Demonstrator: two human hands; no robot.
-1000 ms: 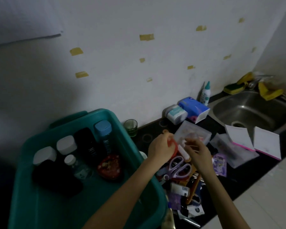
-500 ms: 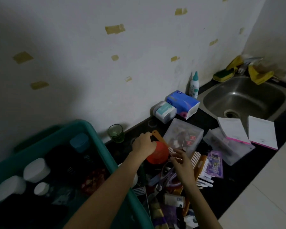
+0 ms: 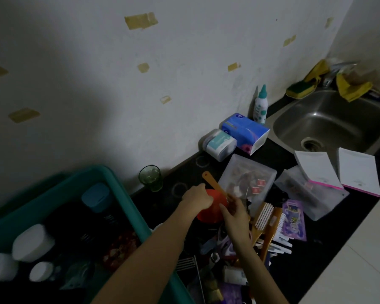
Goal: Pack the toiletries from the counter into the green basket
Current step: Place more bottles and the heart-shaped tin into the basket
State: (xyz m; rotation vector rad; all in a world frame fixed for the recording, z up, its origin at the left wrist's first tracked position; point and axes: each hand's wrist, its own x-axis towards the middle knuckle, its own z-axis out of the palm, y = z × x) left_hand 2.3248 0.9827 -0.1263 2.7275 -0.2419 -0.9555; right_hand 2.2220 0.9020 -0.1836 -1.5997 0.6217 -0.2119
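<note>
left hand [image 3: 198, 197] is gripping the half-hidden red cup [image 3: 211, 216]; right hand [image 3: 236, 218] is hiding its fingers, state unreadable.

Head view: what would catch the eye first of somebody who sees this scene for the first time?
The two bare arms in the middle: the left hand grips a red round dish over the dark counter, with the right hand close beside it. At lower left stands the big green basket, which holds white jars. At upper right is a steel sink.
</note>
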